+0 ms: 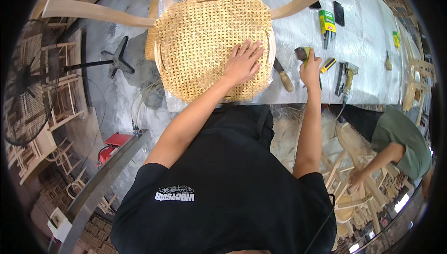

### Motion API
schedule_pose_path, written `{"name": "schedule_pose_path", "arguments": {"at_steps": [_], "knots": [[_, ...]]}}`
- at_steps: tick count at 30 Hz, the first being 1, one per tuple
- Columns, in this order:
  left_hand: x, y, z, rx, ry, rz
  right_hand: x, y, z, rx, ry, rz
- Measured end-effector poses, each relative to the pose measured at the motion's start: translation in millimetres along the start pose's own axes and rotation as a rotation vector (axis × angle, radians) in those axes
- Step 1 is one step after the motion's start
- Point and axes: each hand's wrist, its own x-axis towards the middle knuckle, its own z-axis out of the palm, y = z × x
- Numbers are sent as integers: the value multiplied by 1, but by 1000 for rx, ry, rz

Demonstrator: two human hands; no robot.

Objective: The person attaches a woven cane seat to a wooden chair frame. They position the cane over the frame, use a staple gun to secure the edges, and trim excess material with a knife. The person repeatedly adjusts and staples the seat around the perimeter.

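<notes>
A woven cane chair seat (200, 44) lies in front of me on the worktable, set in a pale wooden chair frame (100, 12). My left hand (242, 63) rests flat on the right part of the cane, fingers spread. To the right of the seat, my right hand (311, 67) is closed round a hammer (303, 54) with a dark striking face and a yellowish head, held above the table. Between the seat and that hand lies a wooden-handled knife or chisel (284, 78). The cane's edge looks ragged along the frame's rim.
Right of the hammer lie a yellow-and-black cutter (328, 65), an air staple gun (347, 79), a green-yellow box (327, 23) and a black phone (339, 13). A co-worker in a green shirt (401, 137) bends over chair frames at right. A large fan (30, 79) stands left.
</notes>
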Motion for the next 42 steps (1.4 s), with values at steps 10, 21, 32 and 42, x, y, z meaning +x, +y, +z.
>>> {"name": "schedule_pose_path", "arguments": {"at_steps": [10, 21, 32, 42], "knots": [[-84, -73, -35, 266, 226, -610, 25, -7, 47, -297, -61, 21], [-99, -109, -65, 221, 186, -621, -59, -44, 53, -248, -207, 23], [-85, -88, -56, 178, 41, -418, -105, -47, 56, -234, -218, 233], [-104, -131, -67, 256, 281, -505, -133, -59, 61, 734, 15, 450]]}}
